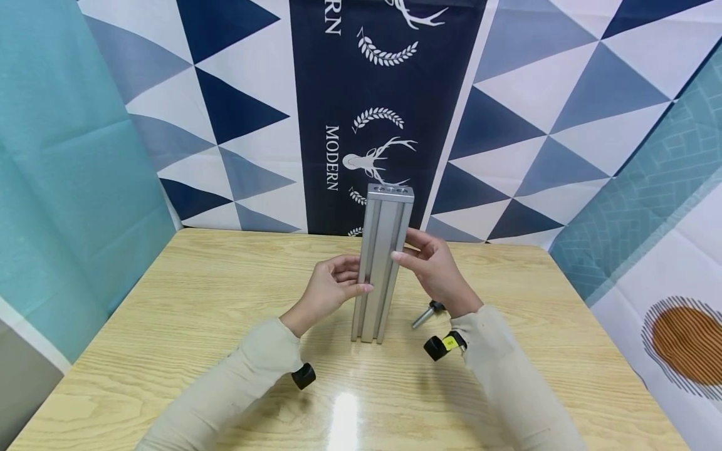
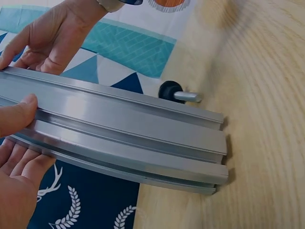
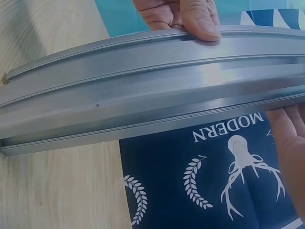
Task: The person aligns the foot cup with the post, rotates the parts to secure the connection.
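A silver aluminium extrusion profile (image 1: 381, 250) with long grooves stands upright on the table, holes showing in its top end. My left hand (image 1: 327, 287) grips its left edge around mid-height, thumb across the front face and fingers behind. Higher up, my right hand (image 1: 435, 266) holds the right edge, its thumb at the front groove. In the left wrist view the profile's foot (image 2: 219, 157) meets the wood. The right wrist view shows the left thumb (image 3: 202, 24) over one edge and the right fingers (image 3: 288, 124) at the opposite edge.
A threaded-looking metal rod with a black knob (image 2: 170, 90) lies on the table (image 1: 169, 351), right of the profile and below my right wrist. Behind the table hangs a patterned cloth (image 1: 248, 125), with teal cloth (image 1: 62, 156) at the left. Black wrist mounts (image 1: 304, 376) hang under both sleeves.
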Available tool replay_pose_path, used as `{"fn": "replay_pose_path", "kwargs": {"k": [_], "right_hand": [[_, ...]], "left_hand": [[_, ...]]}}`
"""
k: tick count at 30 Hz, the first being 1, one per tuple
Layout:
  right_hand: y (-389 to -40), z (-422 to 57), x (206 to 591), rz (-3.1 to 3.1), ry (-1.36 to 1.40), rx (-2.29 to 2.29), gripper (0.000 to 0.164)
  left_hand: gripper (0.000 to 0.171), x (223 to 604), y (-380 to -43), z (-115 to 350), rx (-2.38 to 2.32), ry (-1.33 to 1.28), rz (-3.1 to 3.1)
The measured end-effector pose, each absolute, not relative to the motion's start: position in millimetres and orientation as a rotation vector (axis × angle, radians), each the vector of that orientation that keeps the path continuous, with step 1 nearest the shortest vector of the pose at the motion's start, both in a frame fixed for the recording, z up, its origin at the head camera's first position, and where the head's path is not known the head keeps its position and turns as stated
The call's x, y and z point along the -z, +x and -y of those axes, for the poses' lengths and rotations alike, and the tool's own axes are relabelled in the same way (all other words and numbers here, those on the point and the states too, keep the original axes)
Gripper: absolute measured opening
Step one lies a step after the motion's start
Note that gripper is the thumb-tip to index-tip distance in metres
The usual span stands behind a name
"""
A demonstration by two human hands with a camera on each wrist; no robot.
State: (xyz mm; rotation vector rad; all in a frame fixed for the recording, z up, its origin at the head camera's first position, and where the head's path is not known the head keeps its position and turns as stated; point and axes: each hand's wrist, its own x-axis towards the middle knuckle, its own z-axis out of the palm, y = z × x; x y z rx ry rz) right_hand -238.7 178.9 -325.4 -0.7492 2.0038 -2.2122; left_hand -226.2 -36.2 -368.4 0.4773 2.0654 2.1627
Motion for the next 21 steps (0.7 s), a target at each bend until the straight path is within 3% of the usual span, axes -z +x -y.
{"fn": "replay_pose_path", "kwargs": {"k": [21], "right_hand": [[-224.0, -184.7, 322.5, -2.147, -0.851, 2.032, 0.046]], "left_hand": [[0.046, 370.9, -214.6, 40.5, -2.095, 0.661, -2.074]]}}
